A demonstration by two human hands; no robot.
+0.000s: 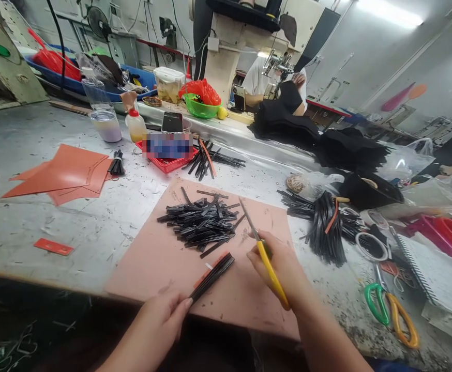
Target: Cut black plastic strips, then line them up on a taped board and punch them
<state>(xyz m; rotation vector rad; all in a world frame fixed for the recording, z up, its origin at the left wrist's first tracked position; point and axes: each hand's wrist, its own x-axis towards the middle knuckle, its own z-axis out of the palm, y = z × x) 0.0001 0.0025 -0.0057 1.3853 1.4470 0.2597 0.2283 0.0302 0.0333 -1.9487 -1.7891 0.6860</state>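
Observation:
My left hand (pixel 167 312) is closed around one end of a bundle of black strips (pixel 213 278), whose free ends point up and to the right. Under that bundle shows part of an orange-red piece (pixel 198 279). In my right hand (pixel 278 263) is a pair of scissors (pixel 267 261) with a yellow handle, its blades pointing up and left, apart from the bundle. A heap of loose short black strips (pixel 198 222) lies on the pinkish board (pixel 144 263) just beyond both hands.
Long black strips (pixel 327 227) lie at right, near green-and-orange-handled scissors (pixel 391 312) and a spiral notebook (pixel 439 274). Orange sheets (pixel 66 173) and a red piece (pixel 53 246) lie left. A red basket (pixel 167 164) stands behind; a person (pixel 255 77) sits beyond a sewing machine (pixel 222 62).

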